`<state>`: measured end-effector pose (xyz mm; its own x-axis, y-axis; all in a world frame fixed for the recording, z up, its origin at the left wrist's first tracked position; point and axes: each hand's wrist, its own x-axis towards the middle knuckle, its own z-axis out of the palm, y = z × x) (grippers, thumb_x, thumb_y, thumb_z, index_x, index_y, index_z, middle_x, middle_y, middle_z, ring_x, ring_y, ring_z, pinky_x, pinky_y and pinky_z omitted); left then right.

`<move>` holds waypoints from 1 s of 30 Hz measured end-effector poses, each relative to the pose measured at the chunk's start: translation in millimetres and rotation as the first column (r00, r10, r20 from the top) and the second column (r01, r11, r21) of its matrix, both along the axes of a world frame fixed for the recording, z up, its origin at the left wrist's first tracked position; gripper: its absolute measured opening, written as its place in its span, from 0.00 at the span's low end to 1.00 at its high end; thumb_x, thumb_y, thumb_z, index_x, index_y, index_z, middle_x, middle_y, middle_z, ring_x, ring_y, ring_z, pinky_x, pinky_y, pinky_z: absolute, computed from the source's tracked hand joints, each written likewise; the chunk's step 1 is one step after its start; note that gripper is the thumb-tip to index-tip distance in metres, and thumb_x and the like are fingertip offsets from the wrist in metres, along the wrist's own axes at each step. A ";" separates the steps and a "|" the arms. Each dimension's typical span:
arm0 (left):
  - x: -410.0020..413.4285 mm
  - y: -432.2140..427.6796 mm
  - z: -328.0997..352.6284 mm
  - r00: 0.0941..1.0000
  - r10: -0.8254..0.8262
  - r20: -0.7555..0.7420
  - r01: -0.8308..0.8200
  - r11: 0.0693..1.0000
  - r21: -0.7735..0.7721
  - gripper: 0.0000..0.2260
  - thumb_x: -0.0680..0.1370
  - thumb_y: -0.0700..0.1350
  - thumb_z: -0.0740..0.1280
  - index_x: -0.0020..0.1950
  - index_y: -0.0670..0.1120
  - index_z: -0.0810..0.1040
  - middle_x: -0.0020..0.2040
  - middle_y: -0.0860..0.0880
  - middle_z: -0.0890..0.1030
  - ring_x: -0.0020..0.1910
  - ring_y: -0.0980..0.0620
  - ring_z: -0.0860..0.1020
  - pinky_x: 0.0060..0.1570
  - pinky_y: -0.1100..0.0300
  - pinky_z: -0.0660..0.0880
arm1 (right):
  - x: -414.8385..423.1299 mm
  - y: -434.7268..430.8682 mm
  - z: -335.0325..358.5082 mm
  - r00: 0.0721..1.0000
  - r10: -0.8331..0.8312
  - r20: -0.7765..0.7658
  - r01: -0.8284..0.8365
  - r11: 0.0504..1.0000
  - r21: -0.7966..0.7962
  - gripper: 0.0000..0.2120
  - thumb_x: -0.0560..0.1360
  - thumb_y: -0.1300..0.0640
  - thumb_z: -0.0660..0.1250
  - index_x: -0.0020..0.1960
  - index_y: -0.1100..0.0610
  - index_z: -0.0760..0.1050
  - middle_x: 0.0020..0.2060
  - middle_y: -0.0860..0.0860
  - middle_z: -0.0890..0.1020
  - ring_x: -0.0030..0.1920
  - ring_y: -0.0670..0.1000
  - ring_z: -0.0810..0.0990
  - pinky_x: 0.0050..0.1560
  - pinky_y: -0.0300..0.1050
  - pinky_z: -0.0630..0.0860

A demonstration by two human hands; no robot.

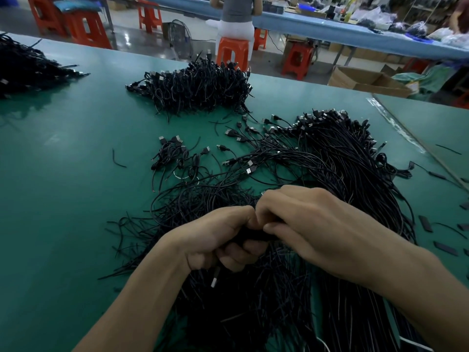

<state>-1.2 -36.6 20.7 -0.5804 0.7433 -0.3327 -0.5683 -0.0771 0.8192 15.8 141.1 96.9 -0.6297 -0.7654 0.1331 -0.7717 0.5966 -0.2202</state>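
My left hand [218, 240] and my right hand [312, 224] meet over the near middle of the green table [63, 186]. Both curl round a folded black USB cable [253, 236] held between them. A silver plug [214, 282] hangs below my left hand. Under my hands lies a big loose mass of black cables [342, 174] that spreads to the right and toward me. A few small coiled cables [175, 156] lie just beyond my hands, at centre.
A heap of bundled cables [198, 85] sits at the far middle of the table, and another heap [28, 67] at the far left. Short black sleeves [426, 223] lie at the right. Behind the table are orange stools [232, 53], a seated person [237, 19] and cardboard boxes [365, 81].
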 end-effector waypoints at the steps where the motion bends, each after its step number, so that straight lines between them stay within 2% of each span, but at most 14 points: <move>1: 0.7 1.0 0.8 1.000 0.015 0.011 -0.015 0.999 0.044 0.07 0.74 0.44 0.56 0.39 0.46 0.71 0.28 0.51 0.68 0.21 0.59 0.63 0.19 0.70 0.60 | 0.1 0.0 -0.2 1.000 -0.006 -0.022 0.006 1.000 0.003 0.09 0.77 0.60 0.68 0.48 0.50 0.68 0.39 0.43 0.73 0.39 0.45 0.69 0.38 0.47 0.74; 3: 2.6 1.8 0.9 0.999 0.040 -0.012 -0.039 0.993 0.114 0.10 0.75 0.43 0.58 0.40 0.45 0.77 0.31 0.48 0.75 0.24 0.54 0.73 0.22 0.66 0.70 | -1.1 1.5 -0.4 0.998 -0.013 -0.058 0.014 1.000 0.007 0.09 0.77 0.61 0.67 0.49 0.50 0.69 0.40 0.43 0.73 0.40 0.44 0.70 0.39 0.45 0.74; 5: 3.8 0.6 1.9 0.999 0.043 -0.029 -0.037 0.980 0.196 0.13 0.79 0.42 0.58 0.45 0.42 0.82 0.39 0.42 0.81 0.36 0.47 0.83 0.34 0.60 0.80 | -2.6 4.7 -0.3 0.997 -0.025 -0.073 0.023 0.999 -0.022 0.09 0.77 0.62 0.66 0.49 0.50 0.68 0.40 0.42 0.73 0.41 0.42 0.69 0.40 0.41 0.72; 7: 4.7 -0.4 2.1 0.997 0.054 -0.046 -0.039 0.960 0.276 0.13 0.81 0.40 0.58 0.57 0.34 0.78 0.47 0.38 0.82 0.46 0.44 0.84 0.47 0.56 0.82 | -4.2 8.0 -1.2 0.997 -0.064 -0.054 0.058 0.994 -0.094 0.10 0.77 0.60 0.65 0.48 0.47 0.67 0.39 0.40 0.72 0.40 0.42 0.70 0.39 0.37 0.69; 10: 4.8 2.2 2.3 0.962 0.196 -0.190 -0.156 0.966 0.206 0.16 0.82 0.39 0.62 0.65 0.30 0.71 0.52 0.42 0.82 0.50 0.49 0.83 0.52 0.57 0.80 | -5.5 8.5 -11.1 0.985 -0.170 -0.034 0.155 0.952 -0.265 0.12 0.77 0.64 0.68 0.46 0.49 0.68 0.39 0.42 0.74 0.40 0.45 0.74 0.37 0.36 0.70; 12: 5.5 6.8 4.6 0.868 0.303 -0.393 -0.289 0.952 0.096 0.12 0.82 0.40 0.63 0.63 0.35 0.75 0.51 0.46 0.83 0.51 0.54 0.81 0.51 0.60 0.79 | -4.1 4.5 -21.6 0.964 -0.264 -0.012 0.238 0.885 -0.401 0.13 0.76 0.66 0.70 0.45 0.51 0.70 0.38 0.43 0.77 0.40 0.47 0.76 0.37 0.36 0.71; 14: 6.1 11.4 6.1 0.718 0.357 -0.598 -0.447 0.895 -0.001 0.07 0.81 0.41 0.65 0.58 0.44 0.79 0.48 0.46 0.82 0.47 0.56 0.78 0.49 0.56 0.77 | -1.8 -1.6 -31.4 0.939 -0.342 0.042 0.310 0.785 -0.536 0.15 0.76 0.66 0.71 0.43 0.49 0.70 0.38 0.44 0.78 0.40 0.48 0.78 0.37 0.35 0.73; 17: 6.8 11.4 4.3 0.463 0.332 -0.822 -0.678 0.730 -0.087 0.08 0.79 0.47 0.69 0.50 0.63 0.78 0.40 0.55 0.72 0.35 0.64 0.71 0.38 0.70 0.68 | -0.4 -8.4 -41.8 0.902 -0.372 0.217 0.412 0.601 -0.685 0.16 0.76 0.64 0.70 0.40 0.47 0.68 0.40 0.45 0.80 0.41 0.48 0.79 0.41 0.37 0.77; 19: 8.2 9.2 3.5 0.413 0.352 -0.840 -0.693 0.720 -0.039 0.07 0.80 0.49 0.69 0.51 0.63 0.79 0.35 0.52 0.72 0.30 0.61 0.69 0.30 0.69 0.66 | -0.9 -11.3 -44.3 0.882 -0.337 0.329 0.464 0.503 -0.729 0.17 0.76 0.65 0.70 0.39 0.47 0.69 0.39 0.44 0.81 0.40 0.46 0.80 0.43 0.38 0.78; 20: 8.8 8.8 3.1 0.405 0.359 -0.841 -0.688 0.726 -0.021 0.07 0.80 0.49 0.68 0.53 0.62 0.79 0.34 0.50 0.74 0.29 0.60 0.70 0.28 0.64 0.69 | -1.5 -13.0 -44.2 0.872 -0.301 0.386 0.487 0.454 -0.746 0.17 0.76 0.67 0.70 0.38 0.48 0.69 0.39 0.44 0.81 0.38 0.45 0.79 0.42 0.38 0.78; 23: 11.1 10.3 6.7 0.371 0.354 -0.858 -0.673 0.739 0.014 0.09 0.82 0.45 0.66 0.60 0.57 0.78 0.39 0.53 0.81 0.37 0.52 0.81 0.40 0.48 0.80 | -2.9 -17.1 -42.0 0.830 -0.153 0.537 0.555 0.320 -0.768 0.20 0.76 0.69 0.69 0.34 0.48 0.69 0.36 0.46 0.81 0.33 0.45 0.76 0.38 0.38 0.77; 26: 12.0 10.0 12.3 0.322 0.406 -0.855 -0.670 0.736 0.097 0.11 0.82 0.39 0.62 0.56 0.55 0.79 0.45 0.52 0.82 0.42 0.38 0.80 0.45 0.38 0.78 | -1.7 -20.4 -44.0 0.748 -0.005 0.664 0.642 0.262 -0.721 0.22 0.76 0.69 0.68 0.31 0.47 0.70 0.33 0.51 0.77 0.33 0.46 0.74 0.36 0.37 0.76; 28: 12.8 9.3 15.4 0.313 0.495 -0.811 -0.674 0.717 0.177 0.12 0.78 0.41 0.60 0.51 0.53 0.81 0.47 0.50 0.83 0.46 0.40 0.79 0.49 0.41 0.77 | -0.4 -20.2 -46.1 0.697 0.058 0.715 0.689 0.222 -0.690 0.20 0.75 0.67 0.67 0.31 0.48 0.69 0.32 0.50 0.74 0.33 0.44 0.73 0.35 0.35 0.74; 30: 14.8 10.6 16.7 0.292 0.536 -0.792 -0.669 0.706 0.232 0.10 0.77 0.45 0.61 0.50 0.50 0.82 0.46 0.48 0.83 0.44 0.47 0.80 0.45 0.50 0.78 | 0.4 -19.0 -45.6 0.670 0.128 0.732 0.707 0.191 -0.681 0.16 0.73 0.64 0.69 0.33 0.51 0.68 0.32 0.51 0.75 0.33 0.45 0.73 0.34 0.35 0.74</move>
